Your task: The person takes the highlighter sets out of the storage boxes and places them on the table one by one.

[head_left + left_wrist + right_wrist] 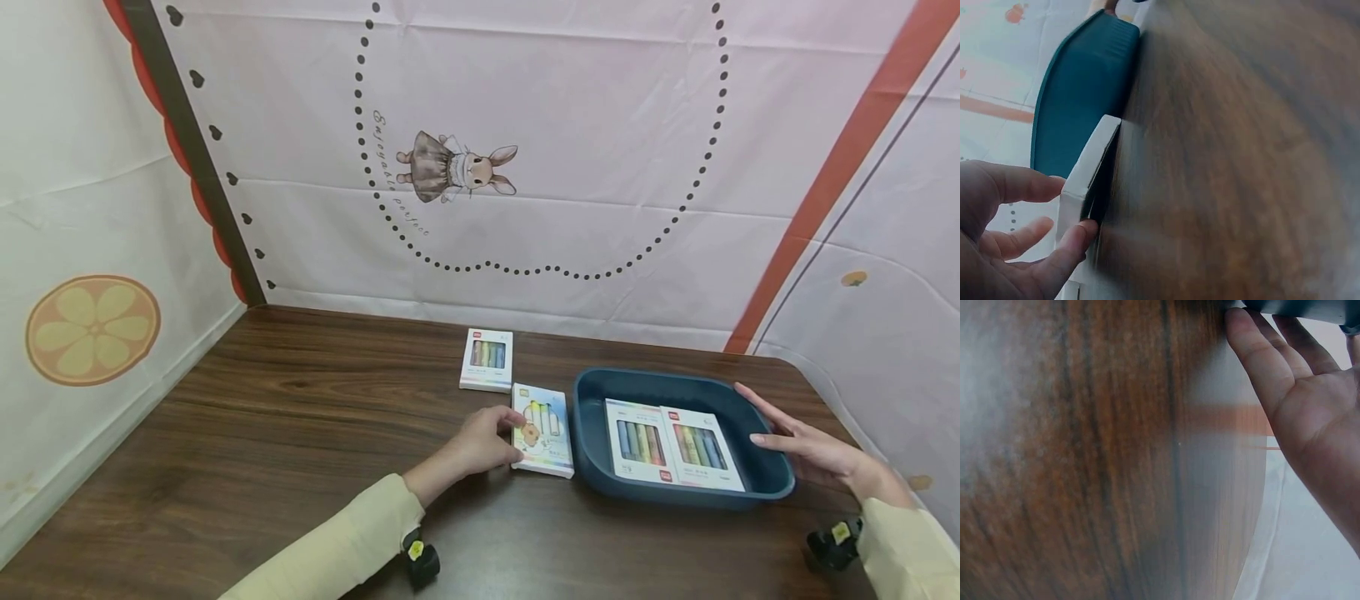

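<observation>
In the head view my left hand (pixel 483 442) pinches the left edge of a white box of crayons (pixel 551 429) with a bear picture. The left wrist view has the thumb and a finger at one end of this crayon box (pixel 1088 162), its near edge slightly off the table. To its right is a dark blue plastic basin (pixel 652 379), where two white crayon boxes (pixel 705 450) lie side by side, windows up. My right hand (pixel 821 450) holds the basin's right rim, thumb over it; some of its fingers are hidden in the head view.
Another white crayon box (pixel 486 362) lies farther back on the brown wood-grain table (pixel 337 400), just behind the bear box. Printed cloth (pixel 562 125) hangs behind the table and along both sides.
</observation>
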